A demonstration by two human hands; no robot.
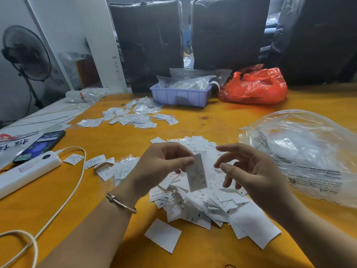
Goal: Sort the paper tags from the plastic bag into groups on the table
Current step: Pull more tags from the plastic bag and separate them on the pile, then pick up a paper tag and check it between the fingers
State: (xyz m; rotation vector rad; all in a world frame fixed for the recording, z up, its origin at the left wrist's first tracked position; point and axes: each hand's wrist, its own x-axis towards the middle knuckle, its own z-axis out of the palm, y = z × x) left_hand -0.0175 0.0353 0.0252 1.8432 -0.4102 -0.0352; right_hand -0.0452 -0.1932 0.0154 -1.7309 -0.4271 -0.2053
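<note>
Between the two hands, a single paper tag [196,172] hangs pinched by its top edge in the left hand [162,163]; the right hand [249,167] hovers spread, empty. Featherlight, floppy and probably slippery, it seems best nipped at an edge, above the unsorted tag heap [202,206] on the bench [222,120].

The flat wooden desk [222,117] was orange-yellow; the small rectangular paper tags [202,202] white with black print; the crumpled plastic bag [255,88] red; the ribbed plastic tray [179,96] lilac.

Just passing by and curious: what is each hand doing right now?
Left hand: pinches one paper tag above the pile.
Right hand: open, fingers relaxed, holding nothing.
</note>
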